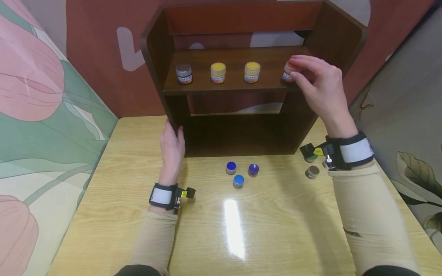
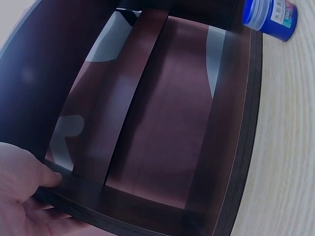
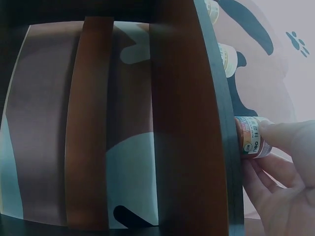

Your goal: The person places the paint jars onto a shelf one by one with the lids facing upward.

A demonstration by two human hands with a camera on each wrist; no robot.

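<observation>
At the right end of the upper board of a dark brown shelf unit (image 1: pixel 238 86), my right hand (image 1: pixel 322 86) pinches a small paint jar (image 1: pixel 287 73) between thumb and fingers. The right wrist view shows this jar (image 3: pixel 250 137) with a white and orange label, its base at the board's front edge. To its left on the same board stand two yellow paint jars (image 1: pixel 252 72) and a dark paint jar (image 1: pixel 184 74), all upright. Low on the unit, my left hand (image 1: pixel 171 147) grips the left side panel (image 2: pixel 74 196), thumb inside and fingers outside.
On the wooden table (image 1: pixel 207 237) in front of the unit are a dark blue jar (image 1: pixel 231 167), a purple jar (image 1: pixel 253 170) and a lighter blue jar (image 1: pixel 238 181). Beneath my right forearm are a brownish-grey jar (image 1: pixel 312 172) and a green jar (image 1: pixel 310 158). Patterned walls stand behind and beside.
</observation>
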